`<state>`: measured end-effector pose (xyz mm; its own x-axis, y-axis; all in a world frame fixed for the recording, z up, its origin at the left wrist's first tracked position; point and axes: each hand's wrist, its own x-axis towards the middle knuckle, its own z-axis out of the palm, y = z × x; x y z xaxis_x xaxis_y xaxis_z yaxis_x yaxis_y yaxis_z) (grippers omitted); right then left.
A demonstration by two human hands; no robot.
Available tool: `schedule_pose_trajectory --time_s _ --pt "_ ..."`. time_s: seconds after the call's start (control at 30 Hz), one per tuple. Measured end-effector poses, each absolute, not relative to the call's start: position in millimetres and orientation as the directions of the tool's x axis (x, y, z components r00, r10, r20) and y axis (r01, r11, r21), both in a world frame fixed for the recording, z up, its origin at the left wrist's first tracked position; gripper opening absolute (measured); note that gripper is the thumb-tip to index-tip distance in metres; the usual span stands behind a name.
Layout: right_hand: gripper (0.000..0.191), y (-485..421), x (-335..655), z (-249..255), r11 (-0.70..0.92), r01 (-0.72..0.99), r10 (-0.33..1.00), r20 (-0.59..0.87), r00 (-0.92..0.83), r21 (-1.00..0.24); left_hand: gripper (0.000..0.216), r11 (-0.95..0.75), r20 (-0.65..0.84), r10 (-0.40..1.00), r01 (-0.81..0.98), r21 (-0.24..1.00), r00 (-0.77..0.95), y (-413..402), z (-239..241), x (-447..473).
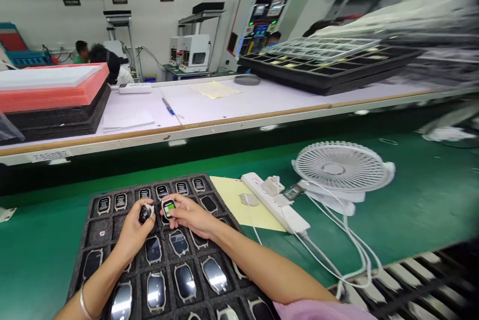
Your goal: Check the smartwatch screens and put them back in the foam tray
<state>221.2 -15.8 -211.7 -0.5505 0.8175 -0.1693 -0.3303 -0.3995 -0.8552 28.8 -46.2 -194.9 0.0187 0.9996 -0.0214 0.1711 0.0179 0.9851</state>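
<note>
Watches in tray; power strip right of tray, fan farther right.

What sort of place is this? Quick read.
Likely an electronics factory floor or workshop. Pointers: a foam tray with rows of watch bodies on a green workbench, white machines by the back wall, and a cabinet with lit screens.
</note>
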Motion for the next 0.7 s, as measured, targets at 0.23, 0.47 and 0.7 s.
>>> schedule_pose_trajectory --time_s 0.23,0.47,0.7 --pt "0.062 -8.3 221.2 -217.0 -0.399 -0.337 0.813 -0.158 -0.561 -0.853 0.048 0.022 -0.029 0.999 0.184 0.983 0.035 -39.4 -199.5 25.6" --pt "0.079 0.1 222.9 -220.7 -0.425 -0.319 0.775 -0.157 -0.612 -0.847 0.063 0.021 -0.032 0.999 0.259 0.966 0.04 -30.0 -214.2 17.9" --pt "0.077 14.7 223.2 -223.6 -0.395 -0.307 0.725 -0.088 -0.683 -0.866 0.077 0.032 -0.052 0.995 0.237 0.971 0.082 -8.3 -234.2 9.8"
